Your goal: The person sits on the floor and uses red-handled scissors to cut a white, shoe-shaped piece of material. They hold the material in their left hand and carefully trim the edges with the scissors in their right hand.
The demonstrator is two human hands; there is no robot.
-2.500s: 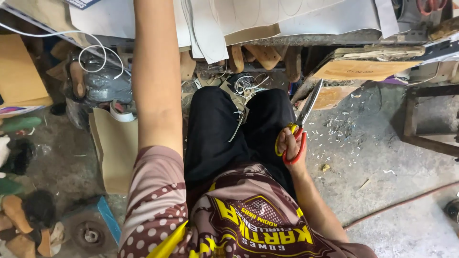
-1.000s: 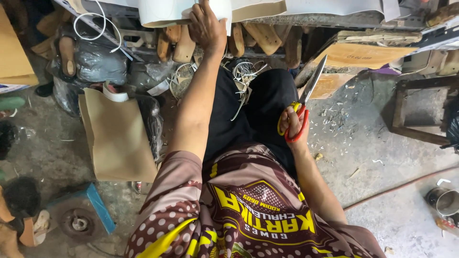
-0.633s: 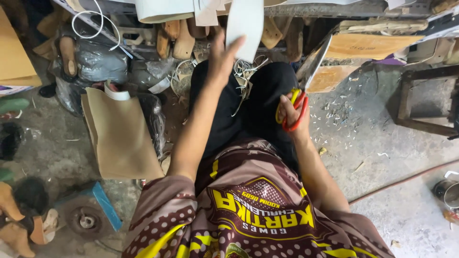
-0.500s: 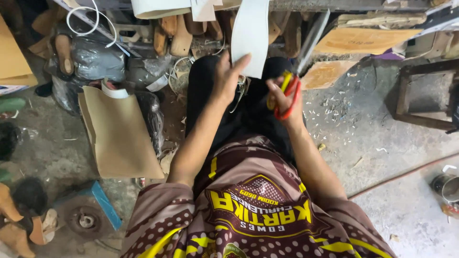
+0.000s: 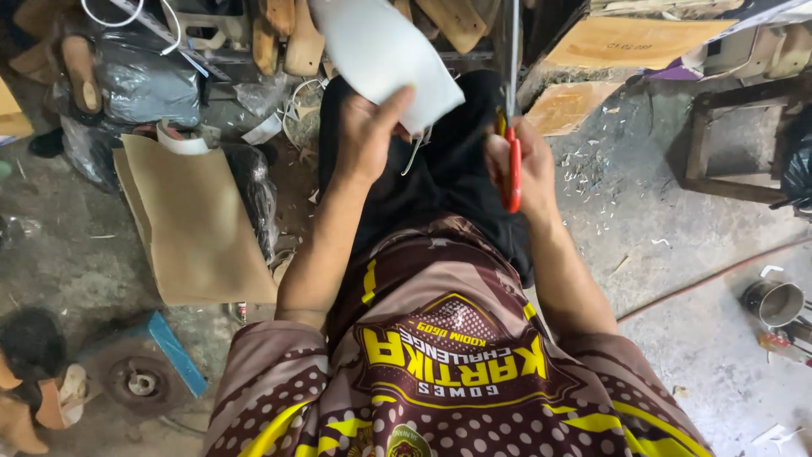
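My left hand grips a white, roughly oval sheet piece by its lower edge, held up over my lap. To its right, my right hand is closed on red-and-yellow-handled scissors, whose blades point up and away beside the sheet. I sit with black trousers and a brown patterned shirt below the hands.
A tan sheet lies on the concrete floor at left, beside dark plastic bags and wooden shoe lasts. Cardboard pieces sit upper right, a wooden stool at far right, a metal pot lower right.
My left hand came down from the bench above with the white piece and brought it over my lap. My right hand lifted the scissors up beside it.
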